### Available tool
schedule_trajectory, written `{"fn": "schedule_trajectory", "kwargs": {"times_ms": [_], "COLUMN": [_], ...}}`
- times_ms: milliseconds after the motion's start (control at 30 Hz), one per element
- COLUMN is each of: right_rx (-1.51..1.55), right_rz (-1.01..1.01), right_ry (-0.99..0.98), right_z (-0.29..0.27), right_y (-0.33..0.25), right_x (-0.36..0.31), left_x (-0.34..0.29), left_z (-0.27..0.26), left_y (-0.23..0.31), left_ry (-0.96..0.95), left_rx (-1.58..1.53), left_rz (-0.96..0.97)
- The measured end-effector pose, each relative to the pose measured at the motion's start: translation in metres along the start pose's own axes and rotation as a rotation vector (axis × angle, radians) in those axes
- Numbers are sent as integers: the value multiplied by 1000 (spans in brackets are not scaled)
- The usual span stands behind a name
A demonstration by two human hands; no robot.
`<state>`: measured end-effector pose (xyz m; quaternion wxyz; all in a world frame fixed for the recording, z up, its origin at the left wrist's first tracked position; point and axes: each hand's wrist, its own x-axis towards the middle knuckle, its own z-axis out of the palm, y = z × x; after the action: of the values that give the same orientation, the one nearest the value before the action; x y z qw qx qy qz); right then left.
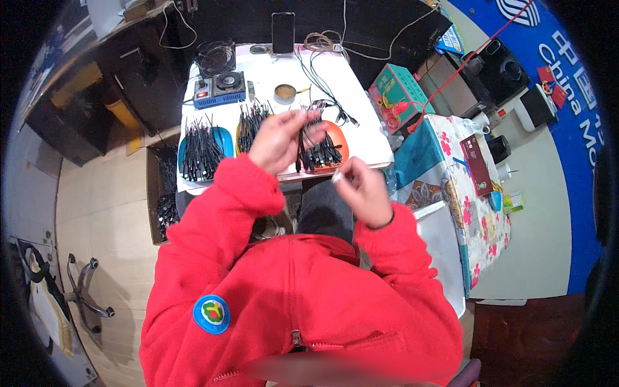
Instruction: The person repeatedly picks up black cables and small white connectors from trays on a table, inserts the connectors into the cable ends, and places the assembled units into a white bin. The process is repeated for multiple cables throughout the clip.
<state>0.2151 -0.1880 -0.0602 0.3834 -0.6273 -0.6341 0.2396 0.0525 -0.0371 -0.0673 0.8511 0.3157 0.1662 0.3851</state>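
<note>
My left hand point(278, 138) is raised over the white table point(361, 122), its fingers pinching a short black cable point(309, 119) above the orange dish point(340, 143) that is heaped with black cable pieces. My right hand point(362, 187) sits lower, near the table's front edge, with its fingers closed on a small silvery metal part point(336, 177). Both arms are in red sleeves. A blue dish point(222, 138) at the left holds another pile of black cables point(201, 151).
A blue box-shaped device point(219, 90), a coil of wire point(215, 57), a tape roll point(284, 94) and an upright phone point(282, 32) stand at the table's back. A cardboard box of cables point(164, 193) lies on the floor at left. A floral-covered side table point(471, 193) is at right.
</note>
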Motion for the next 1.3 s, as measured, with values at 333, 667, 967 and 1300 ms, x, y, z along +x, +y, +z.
{"fn": "schedule_trajectory", "kwargs": {"times_ms": [333,667,967,1300], "right_rx": [-12,933,630,727], "right_rz": [-221,-290,-307,-150], "right_ry": [-123,-44,325,406], "right_z": [75,11,23,55], "right_y": [31,-52,-75,-72], "right_x": [-49,26,-11,-28], "left_x": [-75,-156,-137,-132], "left_z": [29,18,31,44], "left_y": [41,8,-6,-43], "left_ry": [-53,-295,42,38], "left_rx": [323,332,551,528], "left_rz": [523,279,562,478]}}
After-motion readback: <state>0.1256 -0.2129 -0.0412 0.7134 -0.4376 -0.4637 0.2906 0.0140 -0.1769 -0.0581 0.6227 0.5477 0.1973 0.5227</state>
